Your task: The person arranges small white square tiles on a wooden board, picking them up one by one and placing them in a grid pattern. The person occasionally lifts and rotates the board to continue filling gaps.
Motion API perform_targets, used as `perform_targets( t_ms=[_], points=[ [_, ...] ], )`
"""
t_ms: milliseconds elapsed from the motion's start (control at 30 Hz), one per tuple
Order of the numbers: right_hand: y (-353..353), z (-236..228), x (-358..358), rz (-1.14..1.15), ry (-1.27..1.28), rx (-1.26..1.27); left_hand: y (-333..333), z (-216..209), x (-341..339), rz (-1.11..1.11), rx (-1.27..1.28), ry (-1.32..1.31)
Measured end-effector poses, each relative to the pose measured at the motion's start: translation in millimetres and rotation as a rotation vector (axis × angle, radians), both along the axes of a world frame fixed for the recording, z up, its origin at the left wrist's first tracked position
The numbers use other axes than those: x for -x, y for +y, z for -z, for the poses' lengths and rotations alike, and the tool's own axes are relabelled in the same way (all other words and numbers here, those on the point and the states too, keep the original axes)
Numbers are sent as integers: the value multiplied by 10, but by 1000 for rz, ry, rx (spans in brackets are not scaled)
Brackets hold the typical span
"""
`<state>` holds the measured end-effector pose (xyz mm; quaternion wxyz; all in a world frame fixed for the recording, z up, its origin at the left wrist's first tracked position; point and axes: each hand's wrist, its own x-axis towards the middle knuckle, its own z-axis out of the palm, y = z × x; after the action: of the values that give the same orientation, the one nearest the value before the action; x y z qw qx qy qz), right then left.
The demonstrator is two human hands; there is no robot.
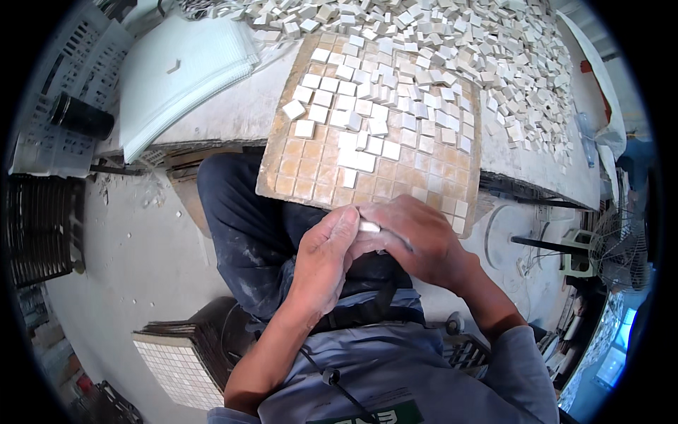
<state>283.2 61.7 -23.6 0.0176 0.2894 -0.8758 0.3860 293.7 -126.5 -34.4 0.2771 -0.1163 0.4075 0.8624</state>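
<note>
Just in front of the near edge of a tan gridded board (289,167), my two hands meet over my lap. A small white stone tile (369,226) shows between them. My left hand (326,244) is closed, its thumb and fingers pinching at the tile. Bent over from the other side, my right hand (417,237) is also closed around it; its fingertips are partly hidden. Square recesses cover the board, some filled with white tiles (357,161). Other tiles lie loose and tilted on its far half.
A large heap of loose tiles (459,35) covers the table beyond the board. White mesh sheets (187,71) are stacked at the left, beside a black cylinder (82,116) and plastic crates. Stacked tiled panels (176,364) stand at lower left; a fan (618,247) is at right.
</note>
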Motion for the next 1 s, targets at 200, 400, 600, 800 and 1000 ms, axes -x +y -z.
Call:
perform_targets(
  t_ms=[200, 400, 600, 800, 1000],
  points=[
    [95, -55, -134, 145, -3, 173, -65, -41, -37, -78, -212, -90],
    [273, -13, -288, 276, 23, 125, -145, -102, -64, -109, -128, -47],
    [197, 168, -457, 349, -79, 226, -891, -240, -401, -340, 419, -20],
    [15, 322, -472, 298, -141, 130, -1595, -381, -1585, -527, 1173, -323],
    [-96, 325, -293, 311, -167, 179, -1817, 369, -3111, 86, 1980, -497]
  ],
)
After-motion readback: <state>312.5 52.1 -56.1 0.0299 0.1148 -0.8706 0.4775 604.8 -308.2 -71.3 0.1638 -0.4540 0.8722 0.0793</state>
